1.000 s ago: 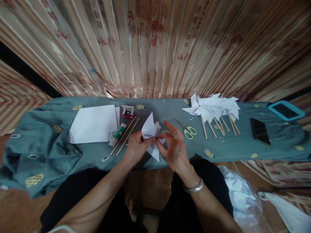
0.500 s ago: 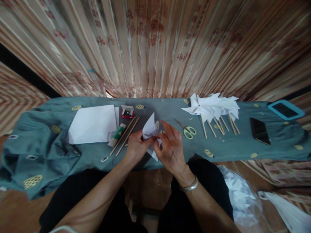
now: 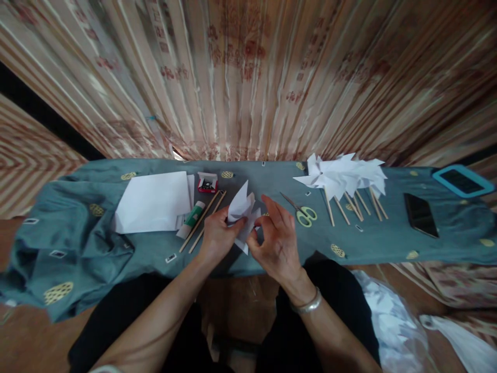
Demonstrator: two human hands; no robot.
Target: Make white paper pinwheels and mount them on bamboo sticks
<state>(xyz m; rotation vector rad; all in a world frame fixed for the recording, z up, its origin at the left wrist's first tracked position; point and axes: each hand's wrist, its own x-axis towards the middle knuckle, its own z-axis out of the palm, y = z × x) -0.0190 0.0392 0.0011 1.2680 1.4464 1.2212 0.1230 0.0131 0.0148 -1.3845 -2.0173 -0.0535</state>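
My left hand [image 3: 217, 233] is closed on a white paper pinwheel [image 3: 239, 204], its thumb pressed near the middle of the folded sheet. The pinwheel's pointed blades stand up and hang down from the grip. My right hand [image 3: 276, 239] wears a silver bangle and pinches at the pinwheel's right side with thumb and forefinger; its other fingers stick up. What lies exactly between those two fingertips is hard to see. Just right of the hands lie green-handled scissors [image 3: 306, 216]. Two wooden sticks [image 3: 199, 228] and a green-and-white glue stick [image 3: 193, 217] rest by my left hand.
White paper sheets [image 3: 153, 202] are stacked at left, near a small red box [image 3: 208, 183]. At right lie finished paper pinwheels [image 3: 341, 173] on sticks, a black phone [image 3: 421, 215] and a blue-framed tablet [image 3: 463, 180]. A clear bag [image 3: 396, 321] of paper scraps stands below the green-clothed table [image 3: 248, 168].
My right thumb and forefinger have come together in a rounder pinch at the paper's right side. My left hand keeps its hold. The whole view has shifted slightly.
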